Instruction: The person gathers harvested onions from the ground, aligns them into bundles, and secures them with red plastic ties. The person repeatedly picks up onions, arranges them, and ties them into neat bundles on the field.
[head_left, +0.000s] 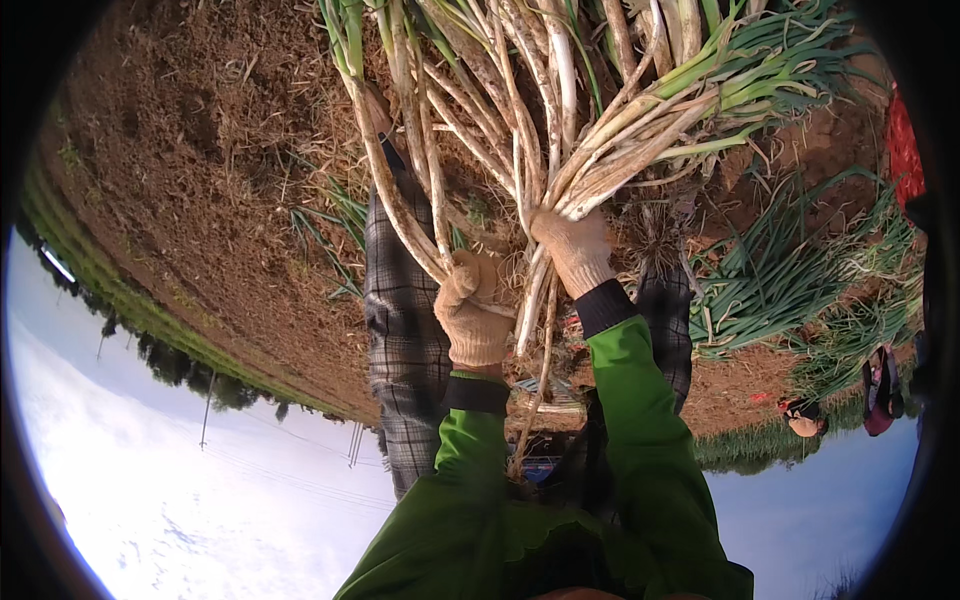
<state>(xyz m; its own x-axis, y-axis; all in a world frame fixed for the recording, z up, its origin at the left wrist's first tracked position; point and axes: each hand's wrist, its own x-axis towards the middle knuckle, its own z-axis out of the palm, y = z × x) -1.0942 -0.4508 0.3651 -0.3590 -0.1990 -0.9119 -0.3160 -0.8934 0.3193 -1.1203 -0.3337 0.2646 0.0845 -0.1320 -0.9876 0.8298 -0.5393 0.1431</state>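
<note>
My left hand (474, 309), in a tan knit glove, is closed around a few long, soil-stained green onion stalks (386, 176). Their white stems bend up and left toward green tops. Just to the right and slightly higher, my right hand (576, 246), gloved alike, grips a thick bunch of green onions (611, 154) near the root end. The bunch's leaves fan to the upper right, while its lower stems and roots stick out below the fist. More onion stems (529, 90) spread out above; how many of them the right hand holds is unclear.
Green onion piles (780, 277) lie on the soil at right. Brown soil (195, 165) with dry straw spreads at left. My plaid trouser legs (405, 300) flank the hands. Two people (806, 420) appear far off at lower right. Red netting (906, 150) shows at the right rim.
</note>
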